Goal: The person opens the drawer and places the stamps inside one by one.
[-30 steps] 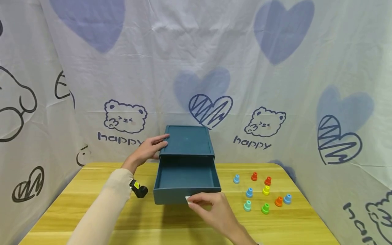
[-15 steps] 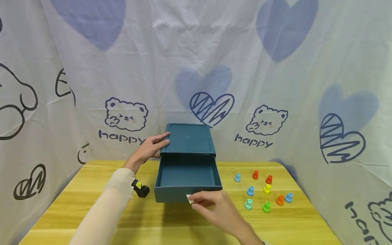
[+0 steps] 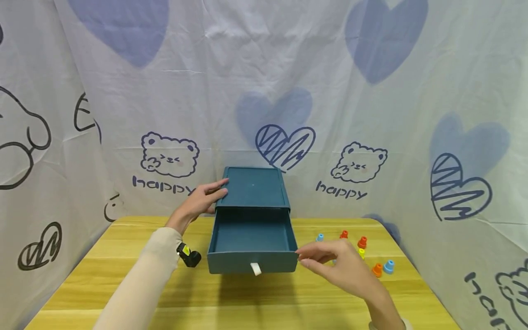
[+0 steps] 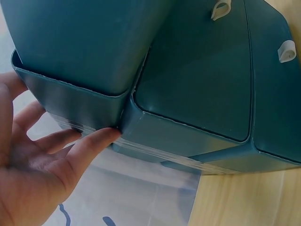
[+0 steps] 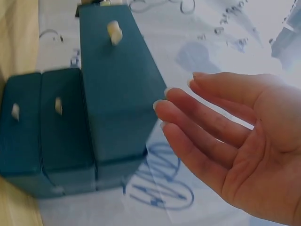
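Observation:
A dark teal drawer cabinet (image 3: 255, 188) stands at the back of the table, its top drawer (image 3: 231, 262) pulled out toward me. That drawer's inside is bare. A white pull tab (image 3: 255, 269) hangs from its front. My left hand (image 3: 198, 201) rests against the cabinet's left side and top edge. In the left wrist view its fingers (image 4: 96, 143) press the cabinet wall, fairly straight. My right hand (image 3: 342, 266) is by the drawer's front right corner, holding nothing. In the right wrist view the right hand (image 5: 244, 141) has loosely bent, relaxed fingers beside the drawer.
Several small coloured cone-shaped pieces stand on the wooden table (image 3: 181, 298) at the right, among them an orange piece (image 3: 377, 270) and a blue piece (image 3: 388, 266). The right hand hides some of them. A printed cloth (image 3: 255, 68) hangs behind the cabinet.
My right hand has let go of the white pull tab and moved right to the drawer's front corner. The left hand and the pulled-out drawer stay in place.

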Available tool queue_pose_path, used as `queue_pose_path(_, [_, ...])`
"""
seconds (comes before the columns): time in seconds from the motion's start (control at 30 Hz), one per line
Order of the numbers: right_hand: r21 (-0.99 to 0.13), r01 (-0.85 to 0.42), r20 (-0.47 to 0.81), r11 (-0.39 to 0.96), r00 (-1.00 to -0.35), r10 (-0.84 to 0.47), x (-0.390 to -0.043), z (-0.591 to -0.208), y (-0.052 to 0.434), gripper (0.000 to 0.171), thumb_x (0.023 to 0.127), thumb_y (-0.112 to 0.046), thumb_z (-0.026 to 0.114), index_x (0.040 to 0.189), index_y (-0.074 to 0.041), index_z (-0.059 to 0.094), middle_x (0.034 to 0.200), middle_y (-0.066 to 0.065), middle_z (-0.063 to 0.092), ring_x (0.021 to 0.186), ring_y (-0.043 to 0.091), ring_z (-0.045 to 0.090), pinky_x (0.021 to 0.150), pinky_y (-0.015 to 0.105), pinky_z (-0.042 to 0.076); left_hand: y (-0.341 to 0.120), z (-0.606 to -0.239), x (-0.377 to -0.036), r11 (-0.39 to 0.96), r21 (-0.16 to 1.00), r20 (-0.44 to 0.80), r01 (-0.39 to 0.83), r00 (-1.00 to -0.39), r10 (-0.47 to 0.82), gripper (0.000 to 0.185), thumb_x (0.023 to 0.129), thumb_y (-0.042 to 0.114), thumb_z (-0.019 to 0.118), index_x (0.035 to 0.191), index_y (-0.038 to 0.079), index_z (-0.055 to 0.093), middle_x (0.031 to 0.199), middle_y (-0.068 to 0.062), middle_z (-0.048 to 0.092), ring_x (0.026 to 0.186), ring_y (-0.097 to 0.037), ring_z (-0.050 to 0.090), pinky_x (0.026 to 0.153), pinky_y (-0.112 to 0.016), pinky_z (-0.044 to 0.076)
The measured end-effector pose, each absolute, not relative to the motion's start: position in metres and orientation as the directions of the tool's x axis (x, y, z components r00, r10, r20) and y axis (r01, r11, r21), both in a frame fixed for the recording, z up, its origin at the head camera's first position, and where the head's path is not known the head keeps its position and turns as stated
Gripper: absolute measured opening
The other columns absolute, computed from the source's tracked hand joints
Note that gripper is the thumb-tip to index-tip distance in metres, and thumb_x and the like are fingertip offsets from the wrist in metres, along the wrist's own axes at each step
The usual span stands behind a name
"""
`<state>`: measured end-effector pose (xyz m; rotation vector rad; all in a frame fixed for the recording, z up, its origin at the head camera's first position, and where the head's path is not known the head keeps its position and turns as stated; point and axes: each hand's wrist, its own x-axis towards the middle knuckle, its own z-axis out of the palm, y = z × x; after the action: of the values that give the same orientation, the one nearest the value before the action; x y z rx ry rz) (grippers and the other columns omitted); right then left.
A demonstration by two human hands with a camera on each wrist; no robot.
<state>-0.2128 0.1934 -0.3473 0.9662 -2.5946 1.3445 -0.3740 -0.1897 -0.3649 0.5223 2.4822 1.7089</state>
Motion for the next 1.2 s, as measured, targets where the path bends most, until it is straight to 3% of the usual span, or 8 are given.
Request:
queue_pose_path(0.23, [-0.682,-0.537,0.322,0.496,-0.83,-0.456,-0.229,-0.354,0.224,0.018,0.095,-0.023,0.076,0.111,-0.016,0.078,0.099,-0.002,0.08,0.082,0.003,0.072,0.076,0.024,0.062,-0.189,-0.366,-0.375,0.309,0.921,0.13,0.236,-0.936,0.328,0.062,0.109,0.037,0.051,0.164,0.019,0.03,0.17,-0.021,0.024,0.153,-0.046,0.033,0.11,-0.066,0.046])
queue_pose_path(0.73, [-0.68,-0.449,0.171,0.58,-0.866,-0.47,-0.27,-0.388,0.253,0.02,0.095,-0.017,0.075,0.114,-0.012,0.077,0.105,0.005,0.078,0.09,0.01,0.073,0.078,0.021,0.061,-0.193,-0.374,-0.369,0.334,0.908,0.147,0.253,-0.939,0.312,0.059,0.11,0.038,0.048,0.164,0.02,0.031,0.171,-0.02,0.024,0.155,-0.045,0.029,0.109,-0.063,0.05])
queue_pose_path(1.2, [-0.662,-0.43,0.103,0.614,-0.863,-0.494,-0.293,-0.411,0.281,0.021,0.092,-0.009,0.076,0.112,-0.005,0.075,0.11,0.011,0.076,0.094,0.017,0.073,0.082,0.022,0.06,-0.189,-0.371,-0.372,0.317,0.914,0.152,0.254,-0.937,0.314,0.06,0.11,0.04,0.048,0.164,0.021,0.031,0.171,-0.019,0.025,0.156,-0.044,0.028,0.111,-0.067,0.045])
